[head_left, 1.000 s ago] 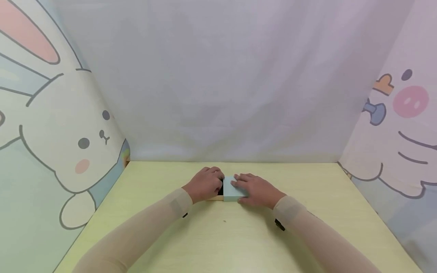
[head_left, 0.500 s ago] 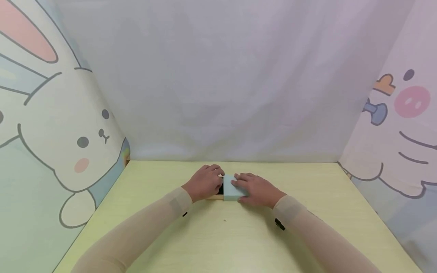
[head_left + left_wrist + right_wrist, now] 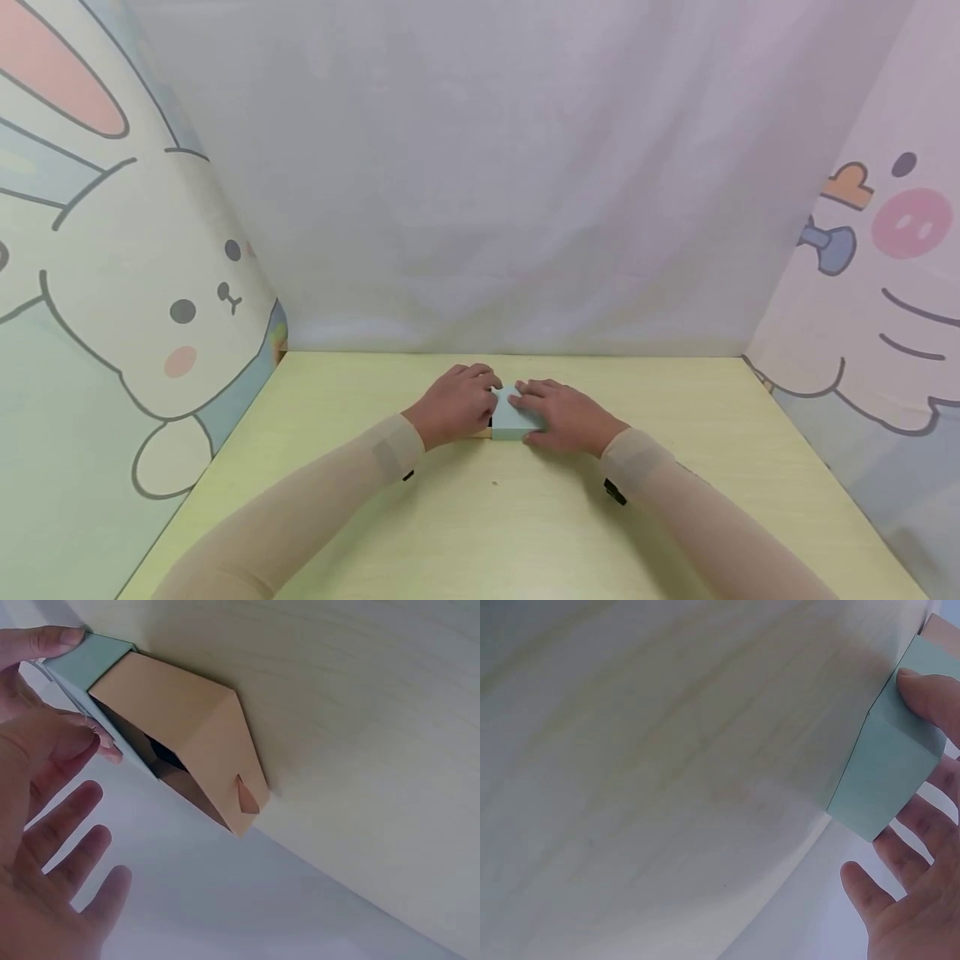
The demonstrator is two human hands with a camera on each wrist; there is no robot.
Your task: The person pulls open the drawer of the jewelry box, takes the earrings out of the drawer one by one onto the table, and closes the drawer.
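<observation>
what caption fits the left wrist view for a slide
Left hand beside a peach drawer sticking partway out of its mint sleeve, which the right hand grips.

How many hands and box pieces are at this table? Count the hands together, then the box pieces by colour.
Hands, left hand and right hand: 2
Pale blue-green box cover: 1
Peach box tray: 1
Total: 4
</observation>
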